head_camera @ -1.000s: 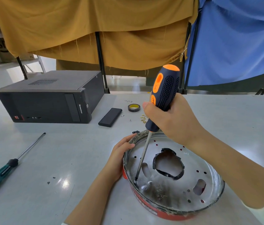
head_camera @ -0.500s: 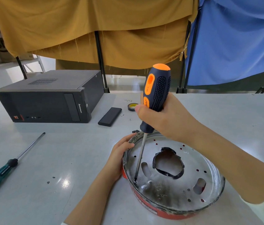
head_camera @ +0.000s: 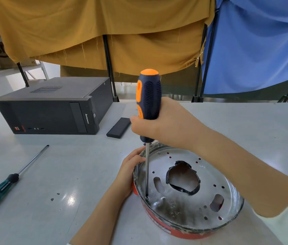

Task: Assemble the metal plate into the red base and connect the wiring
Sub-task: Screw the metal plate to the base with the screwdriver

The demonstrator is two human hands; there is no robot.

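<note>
A round metal plate (head_camera: 189, 200) with several holes and a large black-rimmed central opening sits inside the red base (head_camera: 159, 222) at the table's front right. My right hand (head_camera: 166, 126) grips the orange-and-navy screwdriver (head_camera: 148, 96) nearly upright. Its tip is set into the plate near the plate's left edge. My left hand (head_camera: 130, 172) rests against the left rim of the base, fingers curved along it. No wiring is visible.
A green-handled screwdriver (head_camera: 1, 186) lies at the front left of the white table (head_camera: 60, 165). A black computer case (head_camera: 51, 106) stands at the back left, with a flat black box (head_camera: 118, 128) beside it. Mustard and blue cloths hang behind.
The screwdriver handle has swung left, so the tool stands more upright over the same spot on the plate. My left hand has stayed on the rim.
</note>
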